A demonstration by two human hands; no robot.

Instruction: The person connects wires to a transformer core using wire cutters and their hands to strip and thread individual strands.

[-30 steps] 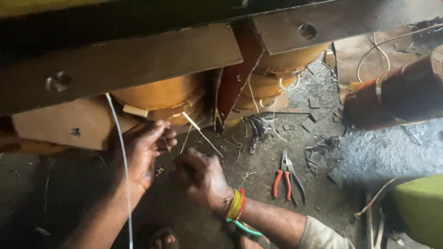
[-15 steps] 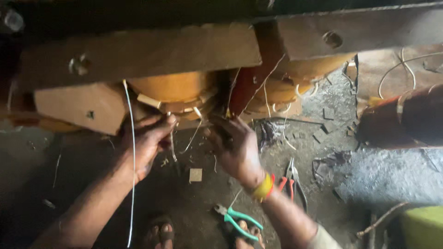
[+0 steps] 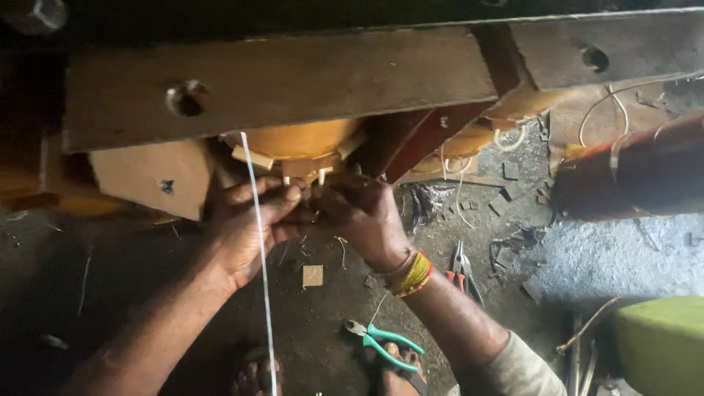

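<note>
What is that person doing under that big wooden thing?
A person is crouched on a gritty floor. Both the left hand and the right hand are bunched together at the bottom of a round yellow coil under a heavy beam, pinching thin pale strips that stick out there. A white cord hangs in front. Green-handled pliers and red-handled pliers lie nearby, untouched.

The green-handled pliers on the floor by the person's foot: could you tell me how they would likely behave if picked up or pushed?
The green-handled pliers look like rigid metal, so probably stiff and fairly heavy for their size. They lie flat with handles spread, so they should slide rather than roll on the dusty floor. The jointed handles may swing if lifted by one.
</note>
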